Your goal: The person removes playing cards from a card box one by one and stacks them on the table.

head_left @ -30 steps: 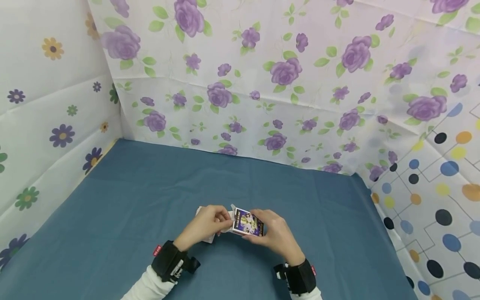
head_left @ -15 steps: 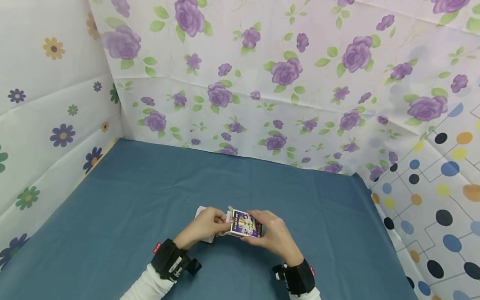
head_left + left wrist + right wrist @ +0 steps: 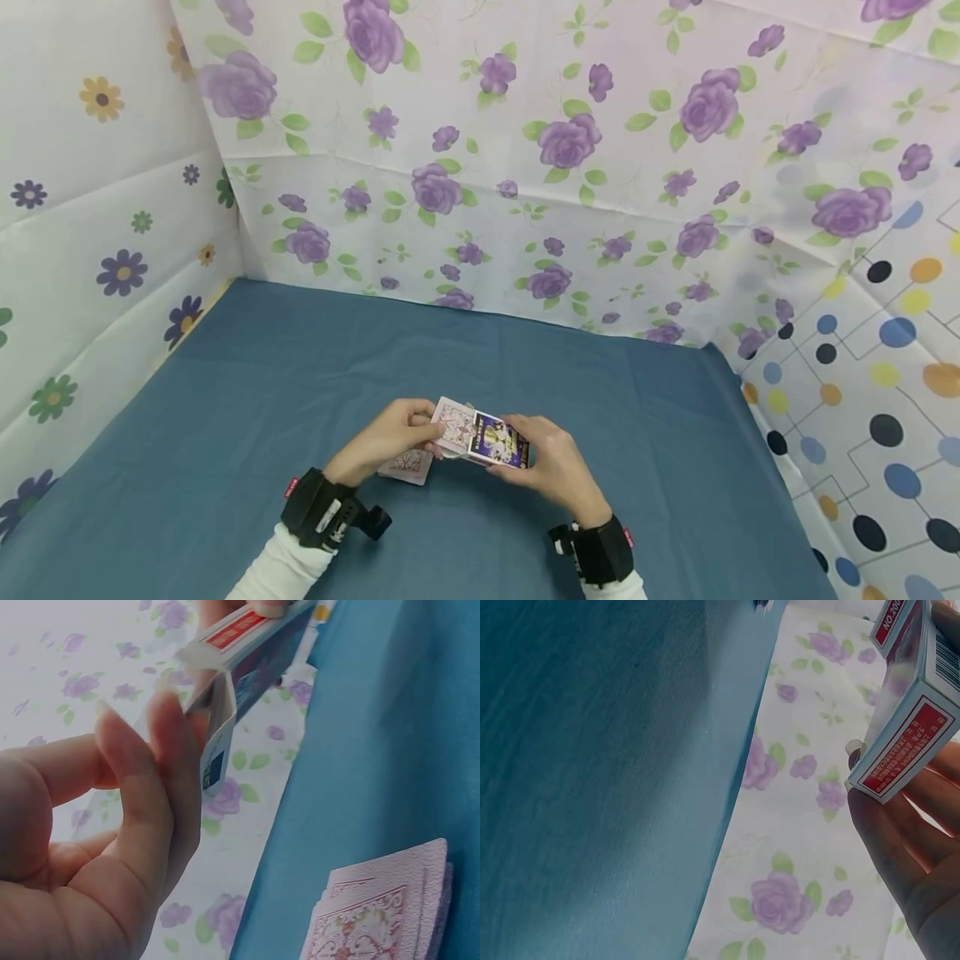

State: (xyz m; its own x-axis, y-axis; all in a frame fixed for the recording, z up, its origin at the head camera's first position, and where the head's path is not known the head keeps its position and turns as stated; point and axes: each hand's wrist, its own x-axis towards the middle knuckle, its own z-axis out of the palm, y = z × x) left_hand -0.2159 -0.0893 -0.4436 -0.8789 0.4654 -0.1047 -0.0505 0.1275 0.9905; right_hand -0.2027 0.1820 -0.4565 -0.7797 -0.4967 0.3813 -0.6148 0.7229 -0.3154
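My right hand grips a playing-card box, dark with a bright printed front, thumb and fingers on its opposite edges. From the box's left end sticks a stack of playing cards with red-patterned backs. The thumb and fingers of my left hand pinch the outer edge of that stack. In the left wrist view, an opened flap hangs from the box beside my left fingers. Below that hand, a pile of playing cards lies on the cloth, partly hidden by it.
A blue cloth covers the table. Behind it hangs a white curtain with purple flowers. Patterned sheets also stand at the left and right sides.
My left hand has moved left and slightly up, and the patterned card stack now shows between it and the box. More of the pile on the cloth is uncovered. The right hand has barely moved.
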